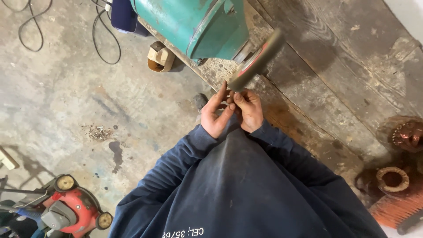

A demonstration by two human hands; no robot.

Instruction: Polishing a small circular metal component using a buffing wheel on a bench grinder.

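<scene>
Both of my hands meet just below the grinding wheel [257,59]. Nearest me, my dark blue sleeves run up to them. My left hand [214,115] has its fingers held straight and close together, pointing up at the wheel's lower edge; my right hand [248,110] is curled, its fingertips pinching something too small to make out, right against the left fingers. Whether the left hand grips it too, I cannot tell.

Just beyond, the wheel looks blurred, so I judge it is spinning, and my fingertips sit almost touching its rim. A slip of that tiny piece could pull a finger into the abrasive, or the piece could be thrown. My loose cuffs are close enough to catch as well.

Farther off, the green grinder body [198,24] stands on the worn wooden tabletop [343,57]. At far left, black cables [105,42] lie on the concrete floor [66,97], a trip risk.
</scene>
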